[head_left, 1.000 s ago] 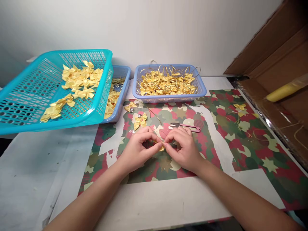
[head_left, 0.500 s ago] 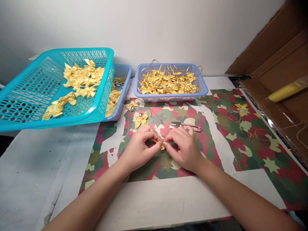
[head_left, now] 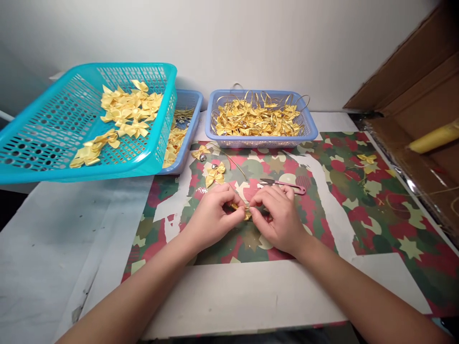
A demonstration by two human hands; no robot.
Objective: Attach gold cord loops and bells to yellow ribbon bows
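Note:
My left hand point(head_left: 215, 217) is pinched on a small yellow ribbon bow point(head_left: 247, 217), most of it hidden behind the fingers. Opposite it, my right hand point(head_left: 278, 217) has thumb and forefinger pinched together at the bow's right side; whether they grip the ribbon or something thin on it is too small to make out. Just beyond the right hand lie pink-handled thread snips point(head_left: 289, 186). Past the left hand rest a yellow bow with a silver bell point(head_left: 215, 175) and another belled bow point(head_left: 201, 153), with a gold cord point(head_left: 234, 165) beside them.
A turquoise basket point(head_left: 143, 165) of yellow bows overlaps a blue basket point(head_left: 195, 119) at left. Another blue basket point(head_left: 261, 142) at the back holds bows with gold loops. Cardboard point(head_left: 401, 86) stands at right, near a loose bow point(head_left: 366, 158). Patterned paper point(head_left: 251, 251) covers the table.
The whole view has shifted slightly, so things appear a little further right. Both hands stay together at the bow; their fingertips have moved slightly, with a small gap now between the thumbs.

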